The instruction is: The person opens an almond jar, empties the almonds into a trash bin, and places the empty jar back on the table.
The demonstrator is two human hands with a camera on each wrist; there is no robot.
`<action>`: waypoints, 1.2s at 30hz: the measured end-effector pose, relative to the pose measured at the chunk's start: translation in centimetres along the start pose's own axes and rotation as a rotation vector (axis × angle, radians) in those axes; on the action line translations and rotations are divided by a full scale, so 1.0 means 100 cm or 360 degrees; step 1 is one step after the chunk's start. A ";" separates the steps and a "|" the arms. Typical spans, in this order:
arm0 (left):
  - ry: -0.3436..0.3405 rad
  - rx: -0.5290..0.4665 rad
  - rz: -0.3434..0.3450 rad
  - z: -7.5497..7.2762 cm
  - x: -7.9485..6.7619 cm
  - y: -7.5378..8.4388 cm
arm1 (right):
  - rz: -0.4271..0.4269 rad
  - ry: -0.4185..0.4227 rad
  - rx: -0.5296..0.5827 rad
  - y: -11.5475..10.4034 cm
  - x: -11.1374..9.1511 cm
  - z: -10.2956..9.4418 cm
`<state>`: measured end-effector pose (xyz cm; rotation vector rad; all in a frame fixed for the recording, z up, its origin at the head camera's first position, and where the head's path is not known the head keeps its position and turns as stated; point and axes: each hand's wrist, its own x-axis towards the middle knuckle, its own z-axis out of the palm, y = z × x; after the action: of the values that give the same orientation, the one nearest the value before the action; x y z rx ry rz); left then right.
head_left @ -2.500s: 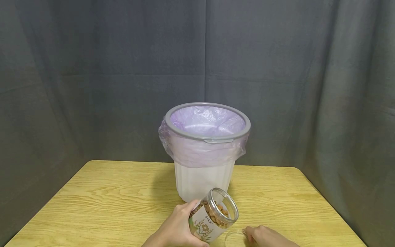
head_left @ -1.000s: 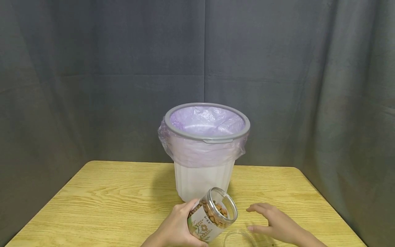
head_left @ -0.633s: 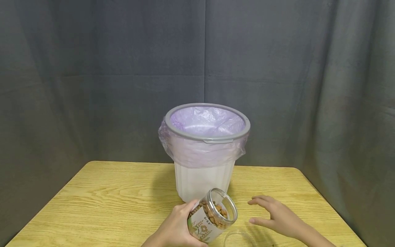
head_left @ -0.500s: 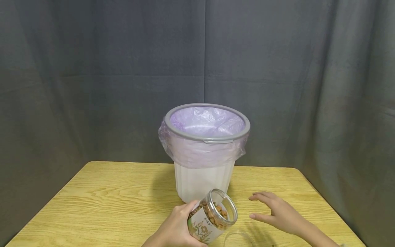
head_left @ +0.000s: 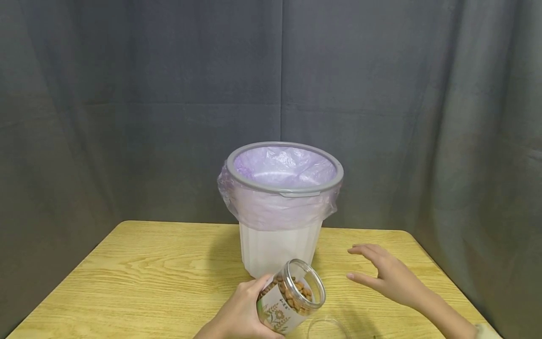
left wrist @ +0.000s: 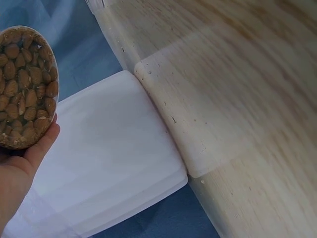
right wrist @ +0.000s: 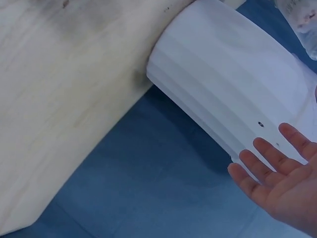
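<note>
My left hand [head_left: 243,310] grips a clear jar [head_left: 290,299] with a white, flower-printed label, tilted with its uncovered mouth up and to the right. Almonds [left wrist: 25,84] fill part of it, seen through the base in the left wrist view. To the right, my right hand [head_left: 389,275] hangs above the table with relaxed, spread fingers and holds nothing. On the table below and between the hands lies a clear round lid [head_left: 328,328], cut off by the frame's lower edge. Behind the jar stands a white trash bin [head_left: 279,245], upright.
A purple plastic bag [head_left: 279,207] lines the bin, folded over its outside under a grey rim ring [head_left: 284,189]. The wood-grain table [head_left: 161,268] has dark grey curtains [head_left: 169,117] behind it and at both sides.
My right hand has let go of the clear lid, leaving it on the table, and has risen away up and to the right with its fingers spread. The left hand and jar barely moved.
</note>
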<state>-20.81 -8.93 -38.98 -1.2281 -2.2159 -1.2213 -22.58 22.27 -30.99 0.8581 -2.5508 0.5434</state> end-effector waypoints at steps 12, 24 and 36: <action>-0.0013 0.0009 -0.0007 0.001 0.000 0.000 | -0.0046 0.0195 0.0010 0.002 0.019 -0.023; -0.0013 0.0017 0.0045 0.002 0.000 -0.002 | -0.0054 0.0231 -0.0021 0.002 0.029 -0.035; -0.0008 0.0034 0.0044 0.003 -0.001 -0.004 | -0.0051 0.0248 0.0020 0.000 0.040 -0.043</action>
<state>-21.00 -8.85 -39.42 -1.2503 -2.2023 -1.1825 -24.51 22.36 -25.47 0.8261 -2.3914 0.5932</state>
